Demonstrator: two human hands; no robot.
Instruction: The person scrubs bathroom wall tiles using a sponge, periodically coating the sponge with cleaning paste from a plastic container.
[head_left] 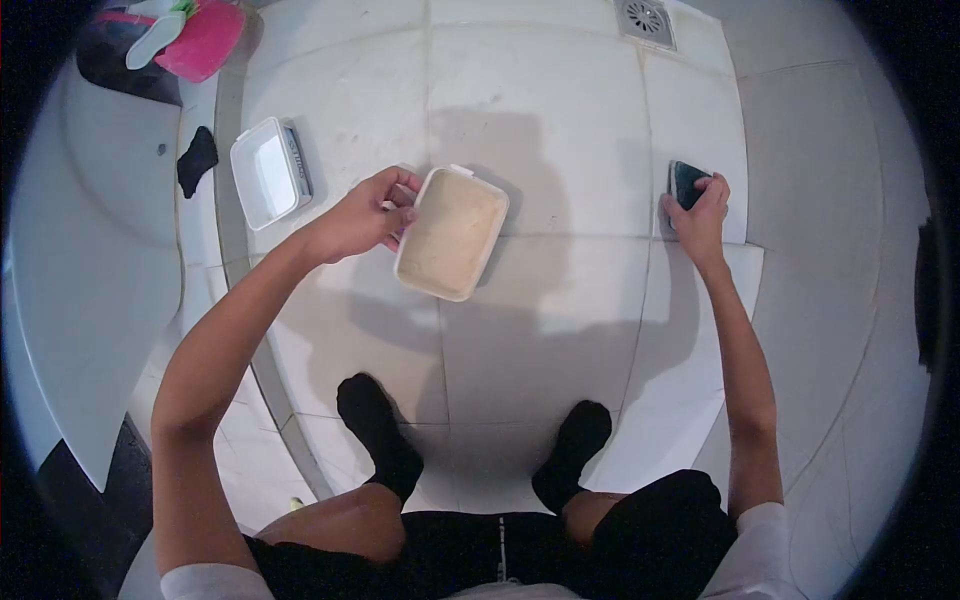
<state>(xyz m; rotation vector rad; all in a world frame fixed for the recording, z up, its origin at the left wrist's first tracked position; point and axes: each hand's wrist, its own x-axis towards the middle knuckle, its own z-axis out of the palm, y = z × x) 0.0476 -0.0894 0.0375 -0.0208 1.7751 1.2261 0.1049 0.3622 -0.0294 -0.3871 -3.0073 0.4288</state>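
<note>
A white rectangular tub [452, 235] with a beige inside or contents sits near the middle of the tiled floor. My left hand [385, 212] is closed on its left edge, fingers behind the rim and thumb in front. Far to the right, my right hand [702, 212] has its fingers round a dark green pad [688, 184] at the floor's right side. Left of my left hand stands a second white container [268, 176], with a dark label with lettering on its right side.
A pink scoop [205, 40] and a pale green item [157, 42] lie at the upper left. A black cloth [197, 162] rests on the left ledge. A square metal drain [647, 20] is at the top right. My black-socked feet are below the tub.
</note>
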